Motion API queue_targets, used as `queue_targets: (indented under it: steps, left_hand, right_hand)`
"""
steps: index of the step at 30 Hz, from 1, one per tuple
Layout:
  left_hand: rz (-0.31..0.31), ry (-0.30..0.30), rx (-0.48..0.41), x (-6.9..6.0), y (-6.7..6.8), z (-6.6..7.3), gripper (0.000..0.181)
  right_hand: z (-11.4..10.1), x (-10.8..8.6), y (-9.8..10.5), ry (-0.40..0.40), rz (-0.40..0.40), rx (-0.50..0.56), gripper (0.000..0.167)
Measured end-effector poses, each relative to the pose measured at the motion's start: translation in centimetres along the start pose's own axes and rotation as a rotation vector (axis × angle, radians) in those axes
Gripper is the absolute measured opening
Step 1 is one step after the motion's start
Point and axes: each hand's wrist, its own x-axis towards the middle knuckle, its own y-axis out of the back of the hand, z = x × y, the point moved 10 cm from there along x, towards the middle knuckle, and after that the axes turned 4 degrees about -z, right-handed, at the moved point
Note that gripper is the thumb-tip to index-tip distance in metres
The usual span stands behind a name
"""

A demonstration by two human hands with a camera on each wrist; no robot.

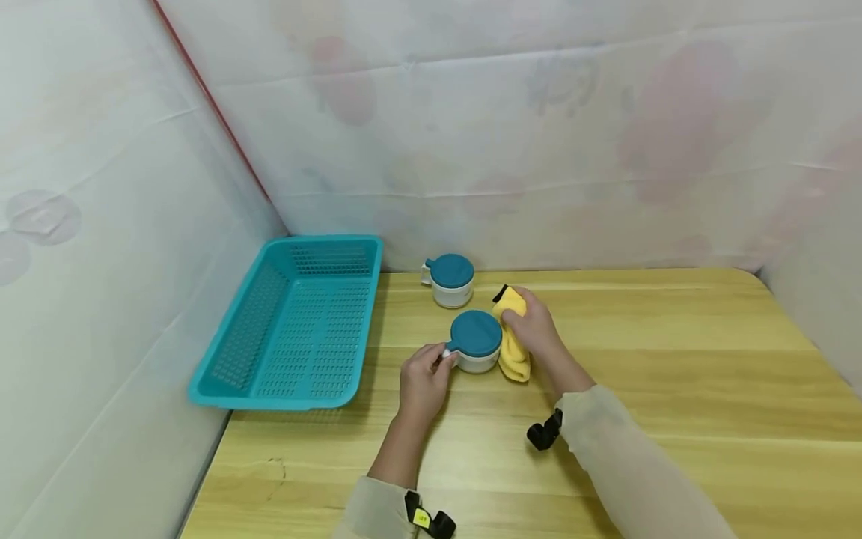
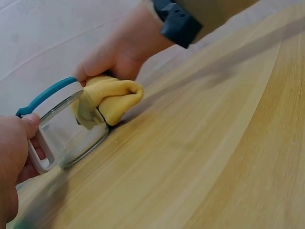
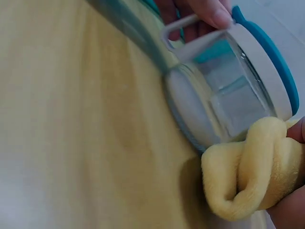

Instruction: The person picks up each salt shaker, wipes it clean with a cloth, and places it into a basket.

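A clear glass jar (image 3: 228,90) with a white collar, white handle and teal lid (image 1: 476,333) stands on the table in front of me. My left hand (image 1: 424,378) holds it by the handle (image 2: 42,155), fingers through the loop and thumb on top near the lid's tab. On the jar's right side, my right hand (image 1: 535,326) grips a folded yellow cloth (image 1: 513,352) with a black edge. In both wrist views the cloth touches the jar's glass side. Part of the right hand's fingers is hidden behind the cloth.
A second jar with a teal lid (image 1: 452,271) stands behind the first, near the back wall, its handle pointing left. To the left sits a teal perforated basket (image 1: 367,329). The wooden table (image 1: 673,352) extends far to the right; patterned cloth walls (image 1: 539,150) enclose it.
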Motion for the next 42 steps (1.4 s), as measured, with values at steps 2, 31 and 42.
queue_targets:
  steps: [2, 31, 42]
  left_hand:
    - [-0.011, 0.002, -0.004, -0.1, -0.2, 0.2, 0.018]
    - [-0.044, 0.019, -0.014, 0.0, -0.7, 0.1, 0.021]
    - [-0.027, 0.005, -0.021, 0.3, -0.7, 0.3, 0.019]
  right_hand:
    - [-0.5, 0.3, 0.5, 0.028, 0.006, -0.023, 0.068]
    - [-13.1, -4.8, -3.4, 0.625, -0.250, -0.607, 0.050]
    - [-10.8, -3.0, -4.8, 0.459, -0.238, -0.716, 0.049]
